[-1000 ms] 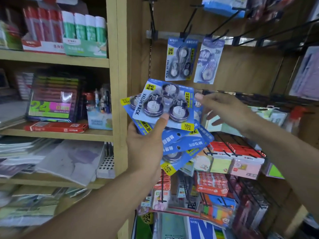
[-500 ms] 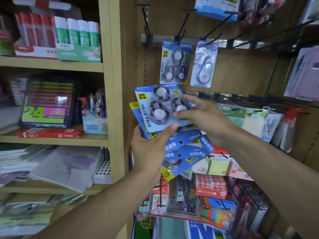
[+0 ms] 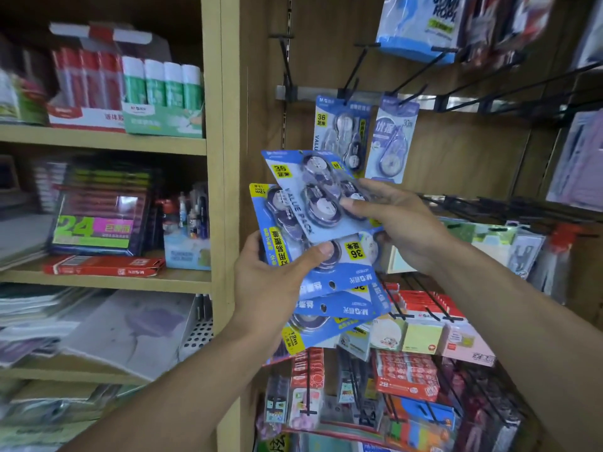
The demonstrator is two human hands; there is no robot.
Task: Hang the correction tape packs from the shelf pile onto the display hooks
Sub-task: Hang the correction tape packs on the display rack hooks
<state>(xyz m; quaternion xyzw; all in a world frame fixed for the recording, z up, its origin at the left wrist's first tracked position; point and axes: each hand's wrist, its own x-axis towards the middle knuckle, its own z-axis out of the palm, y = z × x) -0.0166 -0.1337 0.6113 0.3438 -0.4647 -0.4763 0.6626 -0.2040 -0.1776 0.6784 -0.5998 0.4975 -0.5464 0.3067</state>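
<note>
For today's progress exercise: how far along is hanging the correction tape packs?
Done: one matching pack hangs on a hook. In hand: the right hand pinches the top pack off the fan. Left: the other packs in the left hand.

Fanned packs (image 3: 329, 288) centre, between left hand (image 3: 267, 288) and right hand (image 3: 398, 223); hung packs (image 3: 342, 135) on hooks (image 3: 352, 76) above, farther back; shelves (image 3: 104, 141) left.

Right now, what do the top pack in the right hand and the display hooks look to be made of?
Top pack: glossy blue printed card, it seems, with clear plastic blisters over the tape wheels; the domes catch glare. It is blurred, so card thickness cannot be told. Hooks: thin dark rods, probably coated metal wire with a matte look, fixed to a shiny metal rail.
</note>
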